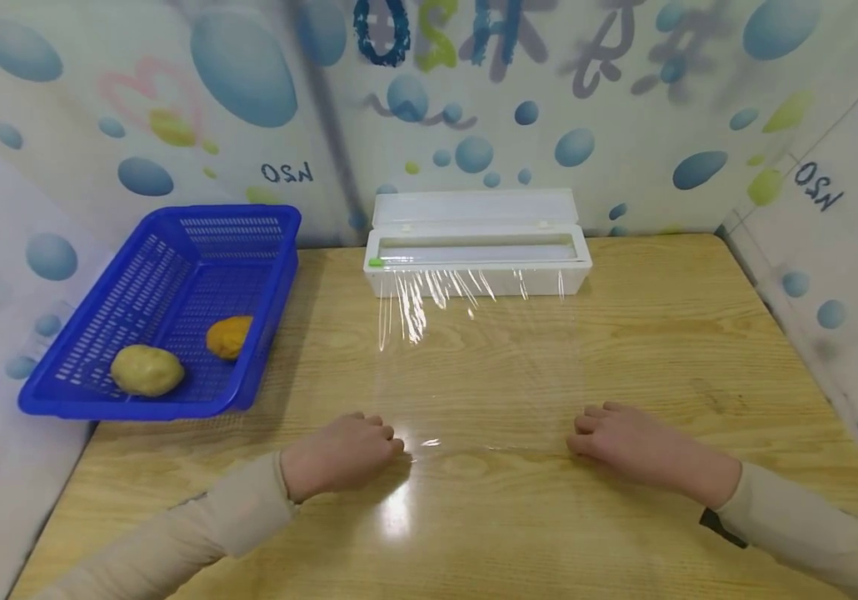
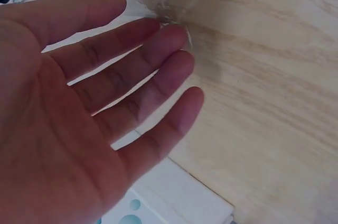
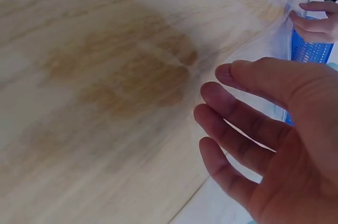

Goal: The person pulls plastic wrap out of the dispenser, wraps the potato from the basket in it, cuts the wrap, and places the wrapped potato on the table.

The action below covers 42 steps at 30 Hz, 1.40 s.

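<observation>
A sheet of clear plastic wrap stretches over the table from a white wrap dispenser at the back toward both hands. At its near left corner is my left hand. The left wrist view shows that hand's fingers nearly straight and the thumb apart, with film at the fingertips. My right hand is at the near right corner. In the right wrist view its thumb and index finger pinch together at the film's edge, while the other fingers bend loosely.
A blue plastic basket stands at the left, holding a potato and an orange, lumpy item. The dispenser's lid is raised, and a green slider sits at its left end. Patterned walls enclose the wooden table.
</observation>
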Available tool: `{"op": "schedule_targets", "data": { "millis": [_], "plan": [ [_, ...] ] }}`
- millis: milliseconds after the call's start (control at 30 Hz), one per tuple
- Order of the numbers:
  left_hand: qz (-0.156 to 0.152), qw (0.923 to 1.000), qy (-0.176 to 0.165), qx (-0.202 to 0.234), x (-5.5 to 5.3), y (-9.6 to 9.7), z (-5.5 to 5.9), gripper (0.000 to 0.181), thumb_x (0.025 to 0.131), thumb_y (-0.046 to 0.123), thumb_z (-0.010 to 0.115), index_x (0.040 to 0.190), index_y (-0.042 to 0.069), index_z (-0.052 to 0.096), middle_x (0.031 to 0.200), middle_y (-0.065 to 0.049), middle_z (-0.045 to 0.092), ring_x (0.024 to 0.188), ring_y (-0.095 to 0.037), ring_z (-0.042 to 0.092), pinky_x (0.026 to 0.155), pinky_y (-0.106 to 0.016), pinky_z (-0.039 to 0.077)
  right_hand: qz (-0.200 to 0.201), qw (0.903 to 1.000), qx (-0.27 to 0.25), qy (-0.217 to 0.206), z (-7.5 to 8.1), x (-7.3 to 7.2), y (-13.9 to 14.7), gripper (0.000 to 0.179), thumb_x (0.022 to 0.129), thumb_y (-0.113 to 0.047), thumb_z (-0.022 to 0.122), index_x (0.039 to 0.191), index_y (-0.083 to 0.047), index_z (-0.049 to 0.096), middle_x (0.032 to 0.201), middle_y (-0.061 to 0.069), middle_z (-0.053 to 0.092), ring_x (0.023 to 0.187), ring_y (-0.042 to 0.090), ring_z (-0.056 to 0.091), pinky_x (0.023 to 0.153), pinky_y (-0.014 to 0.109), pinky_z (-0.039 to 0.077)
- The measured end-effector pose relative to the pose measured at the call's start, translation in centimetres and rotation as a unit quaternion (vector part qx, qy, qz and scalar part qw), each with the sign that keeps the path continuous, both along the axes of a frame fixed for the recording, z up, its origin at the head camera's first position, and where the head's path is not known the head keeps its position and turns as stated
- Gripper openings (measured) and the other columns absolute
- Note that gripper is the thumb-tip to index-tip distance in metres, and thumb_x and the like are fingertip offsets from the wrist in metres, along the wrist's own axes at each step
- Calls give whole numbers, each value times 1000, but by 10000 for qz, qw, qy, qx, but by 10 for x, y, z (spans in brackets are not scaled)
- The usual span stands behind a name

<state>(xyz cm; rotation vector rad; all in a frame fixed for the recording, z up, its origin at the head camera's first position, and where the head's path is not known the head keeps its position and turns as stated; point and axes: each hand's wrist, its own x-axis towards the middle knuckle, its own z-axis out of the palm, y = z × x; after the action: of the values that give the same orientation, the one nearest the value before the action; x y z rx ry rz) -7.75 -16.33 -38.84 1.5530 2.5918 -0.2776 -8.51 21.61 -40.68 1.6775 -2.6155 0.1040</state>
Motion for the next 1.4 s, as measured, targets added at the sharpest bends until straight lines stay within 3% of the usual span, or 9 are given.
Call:
{"op": "schedule_targets", "data": {
  "millis": [100, 367, 667, 1033, 1233, 1400],
  "plan": [
    [160, 9998, -122, -35, 2, 0, -2, 9, 83, 7, 68, 85, 13, 62, 70, 1, 58, 61, -14, 54, 53, -27, 44, -23, 9998, -125, -176, -4, 1, 1, 20, 81, -11, 75, 80, -18, 56, 73, -9, 44, 64, 8, 42, 54, 26, 39],
    [302, 9983, -288, 403, 3, -2, -8, 16, 83, 7, 67, 80, 13, 53, 56, 2, 48, 49, -14, 49, 46, -31, 42, 8, 9980, -558, -309, -12, 4, 7, 21, 78, -7, 77, 84, -16, 58, 74, -10, 43, 64, 6, 41, 54, 23, 40],
    [334, 9971, -264, 625, 2, -1, -12, 15, 86, 4, 65, 83, 14, 53, 51, 5, 39, 44, -10, 37, 40, -29, 37, 51, 9985, -497, 207, -14, 4, 10, 25, 73, -9, 79, 76, -18, 56, 72, -8, 40, 63, 10, 43, 55, 27, 41],
    [305, 9964, -267, 740, 3, -1, -16, 16, 84, 1, 65, 85, 13, 54, 52, 3, 42, 44, -11, 42, 39, -28, 38, 16, 9983, -555, 174, -16, 7, 13, 27, 68, -6, 84, 74, -18, 60, 75, -6, 50, 65, 12, 52, 58, 29, 46],
    [656, 9938, -406, 802, 2, -3, -21, 14, 83, -1, 61, 83, 8, 50, 52, 3, 39, 43, -12, 43, 38, -28, 38, 52, 9978, -616, 228, -16, 7, 13, 29, 67, -6, 84, 73, -19, 59, 76, -6, 51, 65, 12, 53, 59, 30, 47],
    [999, 9878, -946, 731, -1, -6, -16, 13, 89, 4, 60, 85, 7, 48, 53, 1, 41, 45, -15, 46, 40, -32, 41, 113, 9976, -554, 397, -15, 6, 12, 29, 68, -7, 83, 74, -18, 58, 75, -6, 51, 65, 12, 51, 59, 30, 46]
  ]
}}
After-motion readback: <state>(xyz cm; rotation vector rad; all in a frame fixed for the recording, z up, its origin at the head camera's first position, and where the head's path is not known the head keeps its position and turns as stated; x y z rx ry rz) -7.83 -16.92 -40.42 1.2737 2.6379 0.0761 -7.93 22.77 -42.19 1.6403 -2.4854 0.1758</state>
